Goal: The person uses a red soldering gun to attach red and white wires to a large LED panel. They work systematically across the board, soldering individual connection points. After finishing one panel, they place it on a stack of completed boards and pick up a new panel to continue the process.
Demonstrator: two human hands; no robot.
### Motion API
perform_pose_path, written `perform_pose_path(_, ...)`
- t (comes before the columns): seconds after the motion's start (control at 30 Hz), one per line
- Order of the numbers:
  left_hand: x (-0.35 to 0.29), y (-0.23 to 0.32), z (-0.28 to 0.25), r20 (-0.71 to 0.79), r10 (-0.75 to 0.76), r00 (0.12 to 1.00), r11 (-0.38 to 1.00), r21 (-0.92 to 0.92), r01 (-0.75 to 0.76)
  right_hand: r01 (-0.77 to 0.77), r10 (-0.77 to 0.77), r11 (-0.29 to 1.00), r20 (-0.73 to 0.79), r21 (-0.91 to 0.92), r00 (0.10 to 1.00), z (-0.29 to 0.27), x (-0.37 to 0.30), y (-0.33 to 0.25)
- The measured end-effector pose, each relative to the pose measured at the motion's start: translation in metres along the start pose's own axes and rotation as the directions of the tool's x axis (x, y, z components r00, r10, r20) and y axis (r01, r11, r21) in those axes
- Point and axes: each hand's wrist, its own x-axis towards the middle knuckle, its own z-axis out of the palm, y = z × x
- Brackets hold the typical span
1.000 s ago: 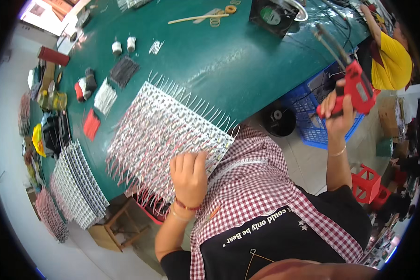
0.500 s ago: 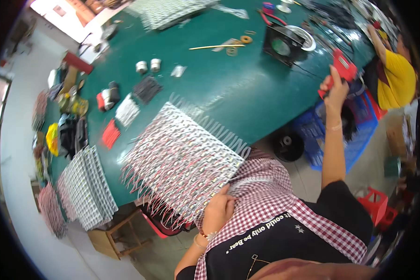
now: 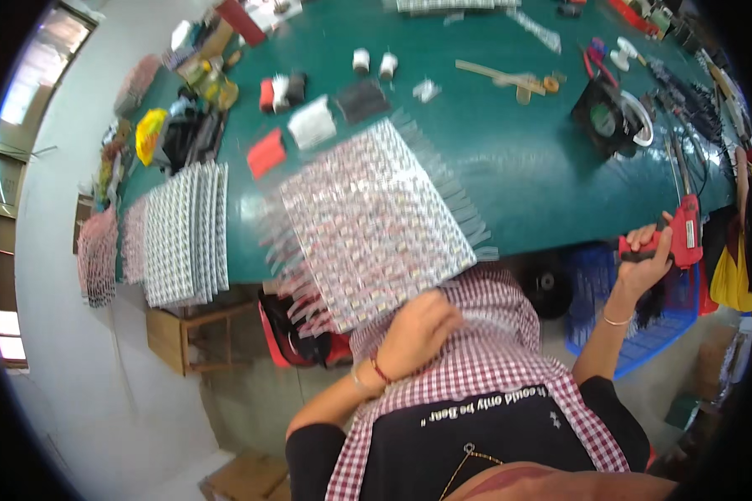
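Wrapped around the handle of a red glue gun (image 3: 683, 238), the right hand (image 3: 647, 259) holds the tool at about three o'clock, just off the tabletop edge; the gun's long axis runs nearly upright in the view, its nozzle end pointing toward twelve o'clock. Largest is the green tabletop (image 3: 510, 159), filling the upper half. On it, at centre, lies a big panel of wired light modules (image 3: 372, 221), its long axis slanting from eleven to five o'clock and its near end overhanging the edge. The left hand (image 3: 418, 330), fingers curled, rests at that near end against the checked apron (image 3: 476, 367), though blur hides whether it pinches anything. At nine o'clock lies another stack of module panels (image 3: 180, 234). A blue crate (image 3: 643, 334) sits on the floor at four o'clock, contents too dark to tell. A black fan (image 3: 607, 117) stands at one o'clock.
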Motion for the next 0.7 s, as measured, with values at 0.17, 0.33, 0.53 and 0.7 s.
perform_pose_path(0.17, 0.019, -0.007, -0.003, -0.17, 0.073, 0.983, 0.993, 0.101, -0.056, -0.232, 0.27, 0.958, 0.263, -0.168, 0.926, 0.033, -0.076, -0.003)
perform_pose_path(0.33, 0.025, -0.028, 0.003, -0.203, 0.246, 0.948, 0.888, 0.44, -0.136, -0.454, 0.518, 0.854, 0.501, -0.255, 0.693, 0.008, -0.124, -0.007)
perform_pose_path(0.53, 0.031, -0.04, 0.006, -0.095, 0.298, 0.95, 0.829, 0.518, -0.209, -0.593, 0.716, 0.695, 0.467, -0.406, 0.519, -0.029, -0.155, -0.019)
perform_pose_path(0.7, 0.035, -0.043, 0.005, -0.034, 0.272, 0.962, 0.834, 0.506, -0.218, -0.655, 0.786, 0.609, 0.449, -0.447, 0.425, -0.046, -0.168, -0.016)
